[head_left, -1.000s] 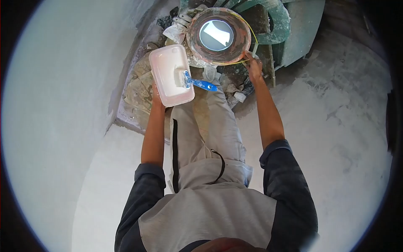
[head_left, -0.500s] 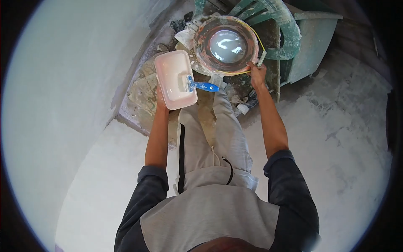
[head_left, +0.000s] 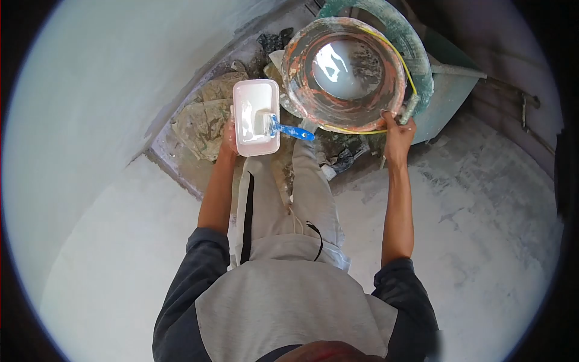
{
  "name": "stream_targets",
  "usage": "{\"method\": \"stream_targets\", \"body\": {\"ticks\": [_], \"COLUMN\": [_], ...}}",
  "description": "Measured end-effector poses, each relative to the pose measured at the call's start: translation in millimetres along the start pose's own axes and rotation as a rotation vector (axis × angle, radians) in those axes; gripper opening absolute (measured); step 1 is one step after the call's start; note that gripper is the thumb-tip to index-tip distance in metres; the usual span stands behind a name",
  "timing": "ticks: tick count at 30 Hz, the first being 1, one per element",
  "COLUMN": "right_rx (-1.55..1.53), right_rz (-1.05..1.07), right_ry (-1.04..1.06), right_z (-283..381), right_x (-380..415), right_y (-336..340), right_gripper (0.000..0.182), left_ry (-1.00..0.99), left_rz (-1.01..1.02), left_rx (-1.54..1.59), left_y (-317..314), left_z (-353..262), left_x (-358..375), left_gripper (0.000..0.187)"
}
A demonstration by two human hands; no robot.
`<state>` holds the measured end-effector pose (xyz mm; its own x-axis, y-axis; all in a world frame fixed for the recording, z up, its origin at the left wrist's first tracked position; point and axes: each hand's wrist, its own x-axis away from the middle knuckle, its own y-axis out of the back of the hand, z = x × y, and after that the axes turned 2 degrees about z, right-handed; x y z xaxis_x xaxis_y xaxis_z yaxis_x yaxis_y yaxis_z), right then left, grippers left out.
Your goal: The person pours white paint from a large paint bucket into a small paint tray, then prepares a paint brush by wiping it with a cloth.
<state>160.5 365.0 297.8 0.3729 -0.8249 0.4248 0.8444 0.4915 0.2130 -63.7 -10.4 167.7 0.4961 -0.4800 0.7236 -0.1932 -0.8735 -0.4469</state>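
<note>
My left hand [head_left: 228, 139] is closed on the left side of a pale pink plastic tub [head_left: 257, 151] of white paint. A paintbrush [head_left: 294, 131] lies in the tub, its white-coated bristles inside and its blue handle sticking out over the right rim. My right hand [head_left: 398, 137] grips the near right rim of a paint-crusted bucket [head_left: 301, 93], thumb on the rim and the other fingers partly hidden. The bucket is tilted, with cloudy liquid [head_left: 339, 75] pooled toward its left side. Its yellow wire handle [head_left: 411, 75] rests along the right rim.
Behind the bucket is a green plastic chair [head_left: 425, 66], splashed with white. A greenish bin [head_left: 449, 99] stands to the right. Crumpled dirty sacking [head_left: 208, 123] and a black plastic bag [head_left: 274, 41] lie beside the left wall [head_left: 108, 102].
The bucket has moved right and looks larger and tilted, its liquid shifted to the left. My right hand moved with it. The tub has swung slightly right and stands straighter in view.
</note>
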Motion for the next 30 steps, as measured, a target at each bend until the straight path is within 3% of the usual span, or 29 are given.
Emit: {"method": "stream_targets", "body": {"ticks": [2, 9, 30], "right_rx": [0.06, 0.149, 0.285], "right_rz": [0.011, -0.026, -0.13], "right_ry": [0.037, 0.181, 0.431], "right_z": [25.1, 93.7, 129.9], "right_x": [8.3, 38.3, 70.4], "right_y": [-2.3, -22.7, -49.5], "right_gripper": [0.023, 0.016, 0.012], "left_ry": [0.021, 0.209, 0.297], "left_rz": [-0.051, 0.155, 0.262], "left_rx": [-0.006, 0.285, 0.304], "left_y": [1.9, 20.5, 20.6], "left_z": [-3.5, -2.0, 7.2], "left_x": [4.6, -5.8, -24.6], "left_gripper": [0.055, 0.065, 0.066]}}
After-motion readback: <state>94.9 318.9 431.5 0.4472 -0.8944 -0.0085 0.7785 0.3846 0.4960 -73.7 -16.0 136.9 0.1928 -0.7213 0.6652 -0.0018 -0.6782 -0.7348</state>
